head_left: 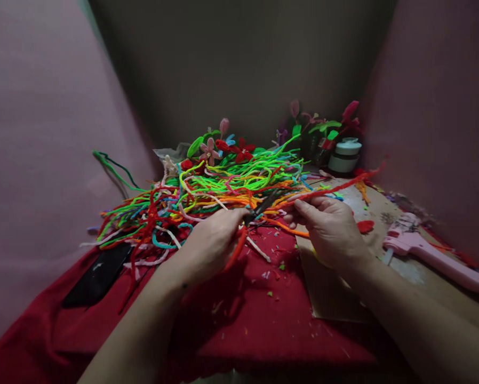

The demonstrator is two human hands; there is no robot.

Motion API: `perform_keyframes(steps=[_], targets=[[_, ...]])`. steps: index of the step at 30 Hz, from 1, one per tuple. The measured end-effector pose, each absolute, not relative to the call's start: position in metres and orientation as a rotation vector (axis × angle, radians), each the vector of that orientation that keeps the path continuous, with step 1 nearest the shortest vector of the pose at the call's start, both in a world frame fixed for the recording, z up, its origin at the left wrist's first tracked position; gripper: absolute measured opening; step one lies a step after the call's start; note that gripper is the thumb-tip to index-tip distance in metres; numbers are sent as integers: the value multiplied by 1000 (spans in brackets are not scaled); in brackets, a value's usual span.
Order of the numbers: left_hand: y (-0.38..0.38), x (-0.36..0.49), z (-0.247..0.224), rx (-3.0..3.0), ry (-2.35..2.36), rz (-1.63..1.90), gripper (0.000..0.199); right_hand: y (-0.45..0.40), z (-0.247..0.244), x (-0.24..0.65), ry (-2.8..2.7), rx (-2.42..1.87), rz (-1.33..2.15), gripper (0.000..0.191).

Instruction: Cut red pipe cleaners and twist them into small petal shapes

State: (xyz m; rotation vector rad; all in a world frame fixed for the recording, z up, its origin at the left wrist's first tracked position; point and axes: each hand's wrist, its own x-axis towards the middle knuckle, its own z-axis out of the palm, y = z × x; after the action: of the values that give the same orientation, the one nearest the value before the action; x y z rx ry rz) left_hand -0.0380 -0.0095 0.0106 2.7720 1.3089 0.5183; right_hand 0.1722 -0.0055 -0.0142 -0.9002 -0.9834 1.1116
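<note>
Bare forearms (143, 314) are filling the lower left and lower right of the frame, nearest the camera. Near the centre, the left hand (211, 237) is closing its fingers around an orange-red strand (237, 249), which is hanging below them. A dark tool (265, 205) is slanting up and right from these fingertips; whether the hand is gripping it too, I cannot tell. Right of centre, the right hand (333, 229) is pinching a fuzzy red stem (343, 185) between thumb and fingers, its free end pointing to the upper right. Behind both hands, a pile of fuzzy stems (239, 178), green, orange, red and white, is spreading across the middle of the frame. Fuzzy flowers (244, 152) are resting along its back. Red cloth (259, 336) is covering the lower middle, small scraps dotting it. At lower left, a flat black slab (97, 277) is lying on it. At right, a pink glue gun (435, 250) is lying on brown board (329, 296), and a pale-lidded jar (344, 156) is standing farther up.
</note>
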Motion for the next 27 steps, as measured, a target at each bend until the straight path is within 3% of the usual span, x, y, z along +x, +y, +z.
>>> perform_keyframes(steps=[6, 27], targets=[[-13, -30, 5, 2809, 1583, 149, 36, -6, -15, 174, -1023, -897, 983, 6], [-11, -26, -5, 2972, 1422, 295, 37, -12, -5, 172, -881, -877, 1193, 10]])
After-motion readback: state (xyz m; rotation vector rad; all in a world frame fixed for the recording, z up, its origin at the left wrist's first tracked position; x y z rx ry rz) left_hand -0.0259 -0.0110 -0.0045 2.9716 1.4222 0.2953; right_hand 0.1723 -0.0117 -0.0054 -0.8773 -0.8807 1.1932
